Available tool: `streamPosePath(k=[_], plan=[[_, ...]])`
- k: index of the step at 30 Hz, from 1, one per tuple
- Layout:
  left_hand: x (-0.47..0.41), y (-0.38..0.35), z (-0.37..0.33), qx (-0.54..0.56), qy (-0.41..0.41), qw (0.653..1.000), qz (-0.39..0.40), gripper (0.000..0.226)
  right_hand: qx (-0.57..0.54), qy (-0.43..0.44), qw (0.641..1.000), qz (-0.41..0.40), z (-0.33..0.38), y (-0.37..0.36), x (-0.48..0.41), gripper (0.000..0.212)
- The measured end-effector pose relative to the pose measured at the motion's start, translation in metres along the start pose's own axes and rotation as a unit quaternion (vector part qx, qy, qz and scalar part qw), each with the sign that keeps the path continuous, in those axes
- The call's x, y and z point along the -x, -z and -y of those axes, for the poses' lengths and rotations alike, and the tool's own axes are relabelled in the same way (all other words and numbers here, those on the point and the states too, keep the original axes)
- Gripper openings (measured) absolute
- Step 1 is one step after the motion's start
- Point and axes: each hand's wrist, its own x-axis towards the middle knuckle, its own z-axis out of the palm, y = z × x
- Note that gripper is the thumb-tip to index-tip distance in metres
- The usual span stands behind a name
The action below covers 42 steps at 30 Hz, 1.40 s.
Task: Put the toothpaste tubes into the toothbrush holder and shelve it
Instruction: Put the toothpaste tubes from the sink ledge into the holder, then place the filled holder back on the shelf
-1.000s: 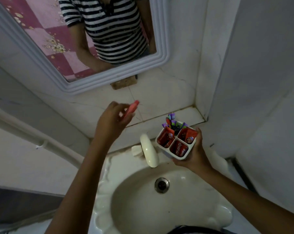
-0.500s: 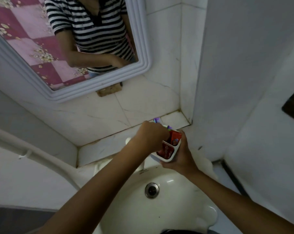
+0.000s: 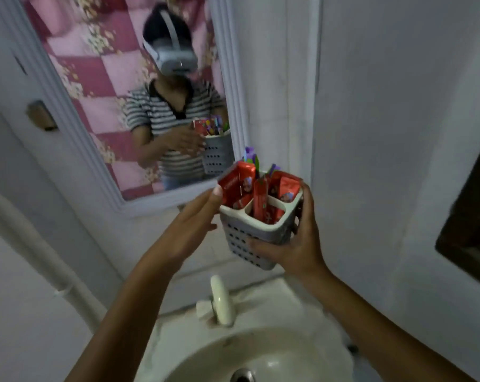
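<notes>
A white pipe (image 3: 37,260) is seen at the far left, running from 10 o'clock down toward 5 o'clock along the wall. Beside it, a mirror (image 3: 123,86) with a white moulded frame is hung; in it a person in a striped shirt is reflected, together with the holder.

The left hand (image 3: 190,230) is held open, the fingers stretched and together, pointing toward 1 o'clock. Its fingertips (image 3: 216,192) are placed at the left rim of the holder, and one fingertip seems to touch the nearest red tube; nothing is gripped by this hand.

The toothbrush holder (image 3: 249,238) is found just right of the middle, in the air above the sink and well above the tap. It is a grey basket with small holes in its walls, and it is divided into compartments. Its long axis is tilted: the open top is leaned toward 11 o'clock, the bottom toward 5 o'clock. Red toothpaste tubes (image 3: 237,183) are stood in several compartments, their ends pointing up toward 12 o'clock. In the back, purple and green toothbrush ends (image 3: 250,155) are seen standing out.

The right hand (image 3: 296,244) is clamped on the holder from the right and from below, with the fingers wrapped on its wall.

Below, a cream tap (image 3: 221,301) and a white sink (image 3: 260,351) are seen at 6 o'clock. At the right edge, a dark opening (image 3: 470,224) is set in the white wall.
</notes>
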Motion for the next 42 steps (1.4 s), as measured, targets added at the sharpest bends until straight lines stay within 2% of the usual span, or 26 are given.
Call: streamPosePath(k=[3, 5, 9, 11, 13, 15, 16, 19, 21, 23, 27, 29, 31, 34, 38, 42], plan=[[-0.013, 0.033, -0.065, 0.028, -0.131, 0.991, -0.029, 0.042, -0.011, 0.084, 0.996, -0.028, 0.068, -0.003, -0.063, 0.123], [-0.027, 0.063, -0.118, 0.023, -0.200, 0.978, -0.052, 0.043, -0.010, 0.131, 0.990, -0.046, 0.121, -0.001, -0.109, 0.128], [-0.056, 0.117, -0.221, -0.076, -0.352, 0.930, -0.075, 0.051, -0.002, 0.220, 0.972, -0.082, 0.243, 0.006, -0.197, 0.117], [-0.070, 0.142, -0.265, -0.137, -0.389, 0.902, -0.130, 0.057, 0.003, 0.227, 0.970, -0.085, 0.304, 0.008, -0.235, 0.114], [-0.088, 0.166, -0.302, -0.233, -0.388, 0.869, -0.198, 0.074, -0.011, 0.218, 0.971, -0.094, 0.359, 0.008, -0.271, 0.110], [-0.111, 0.187, -0.323, -0.360, -0.349, 0.819, -0.277, 0.076, -0.020, 0.213, 0.970, -0.112, 0.403, 0.004, -0.305, 0.109], [-0.121, 0.196, -0.328, -0.419, -0.323, 0.791, -0.307, 0.074, -0.018, 0.213, 0.969, -0.123, 0.422, 0.000, -0.319, 0.117], [-0.153, 0.217, -0.329, -0.531, -0.262, 0.741, -0.317, 0.081, 0.011, 0.195, 0.968, -0.155, 0.459, -0.014, -0.360, 0.145], [-0.169, 0.226, -0.319, -0.569, -0.234, 0.723, -0.313, 0.094, 0.038, 0.178, 0.968, -0.174, 0.465, -0.027, -0.383, 0.143], [-0.180, 0.231, -0.309, -0.584, -0.240, 0.702, -0.329, 0.104, 0.083, 0.162, 0.963, -0.198, 0.461, -0.042, -0.403, 0.139], [-0.189, 0.232, -0.300, -0.565, -0.268, 0.703, -0.339, 0.101, 0.187, 0.150, 0.938, -0.249, 0.439, -0.069, -0.439, 0.138], [-0.192, 0.234, -0.299, -0.557, -0.275, 0.707, -0.338, 0.103, 0.204, 0.154, 0.927, -0.275, 0.427, -0.076, -0.453, 0.134], [-0.193, 0.237, -0.299, -0.554, -0.281, 0.709, -0.333, 0.110, 0.210, 0.165, 0.916, -0.299, 0.415, -0.078, -0.467, 0.128], [-0.195, 0.241, -0.297, -0.556, -0.289, 0.710, -0.322, 0.119, 0.275, 0.204, 0.887, -0.309, 0.400, -0.079, -0.485, 0.118], [-0.195, 0.241, -0.296, -0.553, -0.290, 0.713, -0.318, 0.101, 0.338, 0.266, 0.847, -0.313, 0.385, -0.076, -0.498, 0.104], [-0.191, 0.240, -0.300, -0.560, -0.273, 0.717, -0.312, 0.091, 0.364, 0.291, 0.839, -0.280, 0.372, -0.065, -0.498, 0.098]])
